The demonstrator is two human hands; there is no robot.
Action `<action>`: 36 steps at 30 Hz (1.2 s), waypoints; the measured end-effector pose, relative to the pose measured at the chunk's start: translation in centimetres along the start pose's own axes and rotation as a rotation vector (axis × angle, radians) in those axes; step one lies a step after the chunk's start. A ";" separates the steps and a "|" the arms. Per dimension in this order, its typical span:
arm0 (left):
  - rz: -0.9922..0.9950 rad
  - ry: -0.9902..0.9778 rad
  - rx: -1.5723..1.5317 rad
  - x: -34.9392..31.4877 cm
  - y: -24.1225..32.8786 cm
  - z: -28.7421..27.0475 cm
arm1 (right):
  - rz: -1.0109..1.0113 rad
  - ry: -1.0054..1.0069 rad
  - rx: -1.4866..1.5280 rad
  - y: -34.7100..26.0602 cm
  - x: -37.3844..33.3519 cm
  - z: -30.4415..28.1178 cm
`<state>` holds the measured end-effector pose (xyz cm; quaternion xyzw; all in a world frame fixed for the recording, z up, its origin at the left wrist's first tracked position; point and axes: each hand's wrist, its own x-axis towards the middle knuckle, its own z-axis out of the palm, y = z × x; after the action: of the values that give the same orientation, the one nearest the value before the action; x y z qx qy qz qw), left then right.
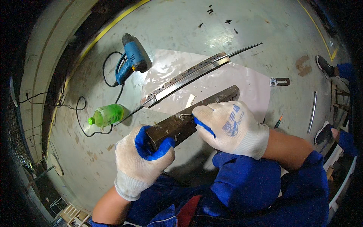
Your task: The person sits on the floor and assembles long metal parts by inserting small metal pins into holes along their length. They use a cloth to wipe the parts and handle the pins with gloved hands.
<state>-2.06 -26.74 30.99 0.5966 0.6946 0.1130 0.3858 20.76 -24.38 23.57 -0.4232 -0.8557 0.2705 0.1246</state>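
Observation:
A long dark metal bar [172,129], rectangular and worn, slants across in front of me. My left hand [136,160], in a white glove with blue palm coating, grips its near end between thumb and fingers. Over the bar's middle, my right hand [234,125] is closed in a matching glove. A thin pale tip sticks out by its thumb and touches the bar's top; the rest is hidden in the fist. Beyond the bar, a long metal strip [189,77] with a row of holes lies on a clear plastic sheet [249,79].
A blue heat gun [132,60] with a black cord and a green bottle [107,115] lie at left. Several dark bolts [228,21] are scattered far off. To the right are a slotted metal piece [280,81], a screwdriver [278,122], a metal rod [312,111] and another person's shoes [324,132].

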 end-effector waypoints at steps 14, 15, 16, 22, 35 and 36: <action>0.091 0.022 0.100 0.1 -0.2 -0.2 | 0.178 0.057 0.476 -0.1 -0.1 -1.9; 0.095 0.024 0.108 0.0 -0.2 -0.2 | 0.178 0.095 0.513 -0.1 0.1 -1.7; 0.100 0.022 0.096 -0.1 -0.2 -0.2 | 0.167 0.064 0.570 0.1 0.4 -1.6; 0.171 -0.011 0.097 -0.4 -0.2 -0.4 | -0.124 0.067 0.502 2.1 1.7 0.3; 0.203 -0.052 0.045 -0.9 -0.6 -0.2 | -0.250 -0.022 0.124 2.5 1.9 -0.1; 0.224 -0.046 0.038 -0.9 -0.7 -0.1 | -0.254 -0.016 0.110 2.6 1.8 -0.1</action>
<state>-2.59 -27.72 30.99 0.6802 0.6163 0.1287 0.3754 21.44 -21.64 22.18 -0.3019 -0.8872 0.3025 0.1739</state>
